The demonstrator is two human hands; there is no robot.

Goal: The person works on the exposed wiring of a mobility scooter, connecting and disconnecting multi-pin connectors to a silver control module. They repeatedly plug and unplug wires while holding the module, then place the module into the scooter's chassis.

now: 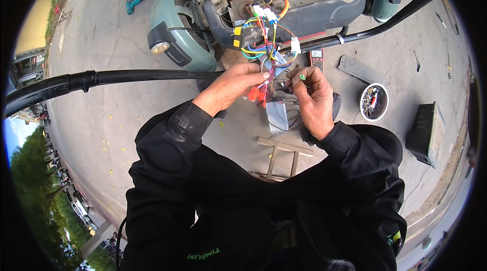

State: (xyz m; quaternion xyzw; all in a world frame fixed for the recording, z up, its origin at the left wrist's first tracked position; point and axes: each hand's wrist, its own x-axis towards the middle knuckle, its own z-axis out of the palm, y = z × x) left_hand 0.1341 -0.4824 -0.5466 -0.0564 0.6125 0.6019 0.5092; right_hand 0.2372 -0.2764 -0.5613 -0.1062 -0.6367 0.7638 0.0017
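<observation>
My left hand (229, 87) is closed on a bundle of coloured wires (271, 60), thumb and fingers pinching it. The wires fan out above it into white plugs (266, 14), with red connectors (254, 94) hanging just below the fingertips. Close by, my right hand (315, 99) is closed in a pinch on a small green-ended piece (302, 77); its exact kind is too small to make out. Beneath both hands a silver finned metal box (277, 117) with grey cables sits low. Behind the wires is a black module with yellow patches (247, 36).
Ahead stands a vehicle front with green fenders (177, 27); black tubular bars (127, 75) run out both sides. On the ground lie a red multimeter (316, 58), a parts bucket (387, 102), a black crate (421, 133) and a cordless drill (135, 4). A wooden stool (291, 146) is near me.
</observation>
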